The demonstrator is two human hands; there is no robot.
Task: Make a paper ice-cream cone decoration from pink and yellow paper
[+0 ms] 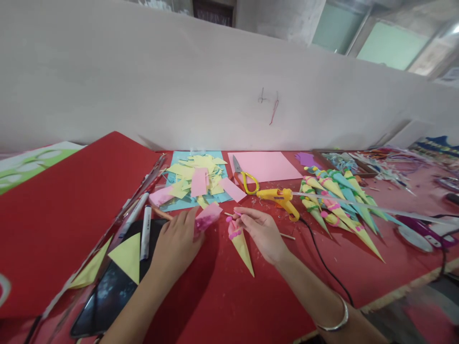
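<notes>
My left hand [183,236] is closed on a pink paper piece [211,216] with a darker magenta patch near the fingers. My right hand [261,231] pinches a thin stick [227,214], whose tip pokes out left of the fingertips. Just below those fingertips lies a pale yellow paper cone [243,251], its point toward me, with pink paper and small pink dots at its wide end. A yellow glue gun [283,197] rests on its side beyond my right hand.
Yellow and pink paper scraps [193,177] lie on a blue sheet [172,205]. Scissors [247,179] rest by a pink sheet [276,165]. Finished cones [337,196] are piled right. Markers [146,231] and a black phone-like slab [111,296] lie left. A cable [322,263] crosses the red table.
</notes>
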